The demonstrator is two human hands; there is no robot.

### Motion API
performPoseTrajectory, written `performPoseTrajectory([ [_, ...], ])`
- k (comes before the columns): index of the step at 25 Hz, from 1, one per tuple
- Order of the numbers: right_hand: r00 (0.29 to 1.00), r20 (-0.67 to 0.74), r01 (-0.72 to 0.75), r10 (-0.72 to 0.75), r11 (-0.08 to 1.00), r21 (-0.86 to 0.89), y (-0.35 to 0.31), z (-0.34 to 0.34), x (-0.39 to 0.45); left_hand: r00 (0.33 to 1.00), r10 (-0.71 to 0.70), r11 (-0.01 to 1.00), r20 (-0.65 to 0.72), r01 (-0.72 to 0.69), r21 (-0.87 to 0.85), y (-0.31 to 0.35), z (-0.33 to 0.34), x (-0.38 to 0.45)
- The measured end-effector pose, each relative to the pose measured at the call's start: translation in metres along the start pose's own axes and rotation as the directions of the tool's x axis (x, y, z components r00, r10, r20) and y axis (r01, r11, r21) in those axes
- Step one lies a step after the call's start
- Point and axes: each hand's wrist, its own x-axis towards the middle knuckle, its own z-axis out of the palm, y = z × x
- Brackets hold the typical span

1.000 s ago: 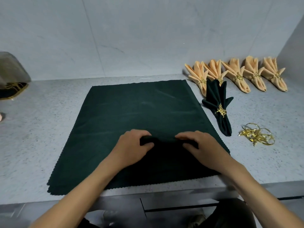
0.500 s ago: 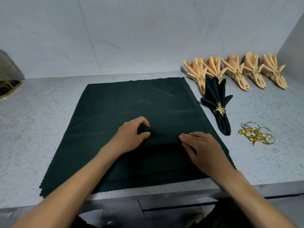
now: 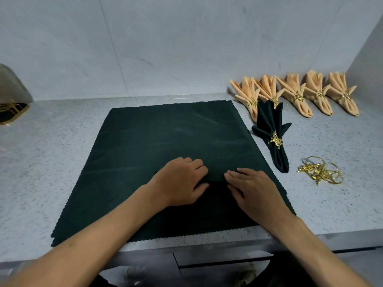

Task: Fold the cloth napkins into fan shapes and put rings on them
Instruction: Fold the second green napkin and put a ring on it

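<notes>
A large dark green napkin (image 3: 176, 131) lies flat on the speckled counter (image 3: 51, 162), its near part folded into pleats. My left hand (image 3: 180, 181) sits on the pleat's edge at the middle, fingers curled and thumb tucked under, pinching the fold. My right hand (image 3: 255, 187) lies just to its right with fingers stretched along the same fold, pressing it down. A finished dark green fan napkin (image 3: 269, 121) with a gold leaf ring (image 3: 275, 140) lies right of the cloth. Loose gold rings (image 3: 320, 172) are piled further right.
Several peach fan napkins (image 3: 298, 96) with gold rings line the back right by the wall. A greyish object with gold trim (image 3: 12, 96) stands at the far left. The counter's front edge (image 3: 207, 243) runs just below the cloth.
The pleat has advanced away from me across the cloth. My right hand went from gripping the fold to lying flat on it and slid left toward my left hand.
</notes>
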Motion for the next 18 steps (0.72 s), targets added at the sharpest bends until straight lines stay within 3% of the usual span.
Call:
performPoseTrajectory([
  [2,1.0,-0.006,-0.02,0.02,1.0,0.022,0.001,0.001,-0.002,0.995,-0.045,0.999,0.09,0.045,0.001,0.0,0.0,-0.004],
  [8,0.999,0.012,-0.03,0.03,0.999,0.028,0.0,-0.004,0.004,0.958,0.006,0.97,0.287,-0.076,0.232,0.002,-0.007,0.02],
  [12,0.998,0.027,-0.065,0.063,0.995,0.079,-0.003,-0.005,0.006,0.992,-0.046,0.966,0.121,0.013,0.257,0.008,0.003,0.02],
  [18,0.993,0.064,-0.1,0.104,0.994,-0.052,-0.008,-0.001,0.019,0.998,0.006,0.958,0.062,-0.023,0.287,0.007,0.0,0.038],
])
